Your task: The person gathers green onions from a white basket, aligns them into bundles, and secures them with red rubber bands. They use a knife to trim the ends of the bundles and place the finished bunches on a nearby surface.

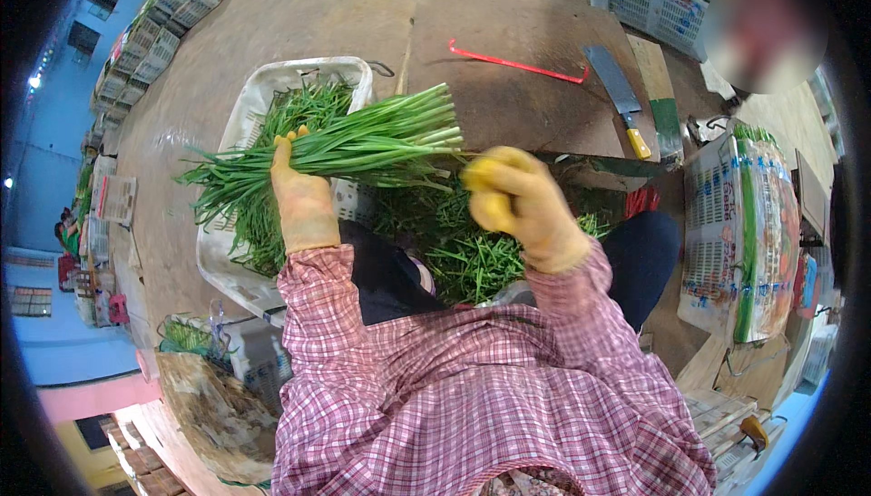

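A bundle of long green leafy stalks, like garlic chives (381,132), lies across my left hand (303,190), which wears a tan glove and is closed around its leafy part. The pale cut ends point right. Just right of those ends is my right hand (520,203), gloved with yellow fingertips, curled and blurred; whether it pinches anything I cannot tell. Below the bundle, a white plastic crate (231,258) holds more loose green stalks (306,104). Between my knees, leaf trimmings (476,264) lie in a heap.
On the brown board (503,101) ahead lie a red hooked strip (517,64) and a cleaver (616,87) with a yellow handle. A wrapped crate of greens (721,237) stands at right. A person, blurred, is at upper right. Stacked crates (160,33) line the far left.
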The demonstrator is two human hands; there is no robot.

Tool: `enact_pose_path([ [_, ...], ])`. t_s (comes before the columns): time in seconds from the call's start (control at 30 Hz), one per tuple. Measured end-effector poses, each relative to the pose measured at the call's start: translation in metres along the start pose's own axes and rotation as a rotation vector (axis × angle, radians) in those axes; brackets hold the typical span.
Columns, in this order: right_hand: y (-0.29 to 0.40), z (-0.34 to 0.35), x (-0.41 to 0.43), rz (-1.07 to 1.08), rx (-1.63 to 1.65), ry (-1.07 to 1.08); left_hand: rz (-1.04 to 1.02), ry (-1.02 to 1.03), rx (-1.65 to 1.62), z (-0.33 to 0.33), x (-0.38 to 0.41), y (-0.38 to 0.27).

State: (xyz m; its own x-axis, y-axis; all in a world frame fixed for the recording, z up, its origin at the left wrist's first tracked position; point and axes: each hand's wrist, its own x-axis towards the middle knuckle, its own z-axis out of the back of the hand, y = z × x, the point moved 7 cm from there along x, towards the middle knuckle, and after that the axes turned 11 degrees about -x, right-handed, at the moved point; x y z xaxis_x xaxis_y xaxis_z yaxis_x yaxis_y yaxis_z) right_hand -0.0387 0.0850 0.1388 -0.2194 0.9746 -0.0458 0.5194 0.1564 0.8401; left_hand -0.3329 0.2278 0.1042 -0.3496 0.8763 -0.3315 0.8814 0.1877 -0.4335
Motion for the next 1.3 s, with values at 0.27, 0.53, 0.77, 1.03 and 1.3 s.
enact_pose_path([
  [0.27,0.005,0.066,-0.021,0.025,-0.599,-0.325,-0.042,0.051,-0.037,0.003,-0.01,0.0],
  [0.53,-0.014,0.076,-0.006,0.063,-0.167,-0.304,-0.041,0.193,-0.055,-0.018,-0.029,0.0],
  [0.77,-0.03,0.062,0.025,-0.125,-0.34,-0.216,-0.011,0.318,-0.025,-0.027,-0.048,0.009],
  [1.03,-0.007,0.078,0.0,0.265,0.339,-0.027,-0.002,0.358,-0.086,-0.013,-0.029,-0.006],
  [1.3,-0.028,0.047,0.01,-0.133,-0.429,-0.234,0.026,0.369,-0.084,-0.012,-0.03,0.0],
])
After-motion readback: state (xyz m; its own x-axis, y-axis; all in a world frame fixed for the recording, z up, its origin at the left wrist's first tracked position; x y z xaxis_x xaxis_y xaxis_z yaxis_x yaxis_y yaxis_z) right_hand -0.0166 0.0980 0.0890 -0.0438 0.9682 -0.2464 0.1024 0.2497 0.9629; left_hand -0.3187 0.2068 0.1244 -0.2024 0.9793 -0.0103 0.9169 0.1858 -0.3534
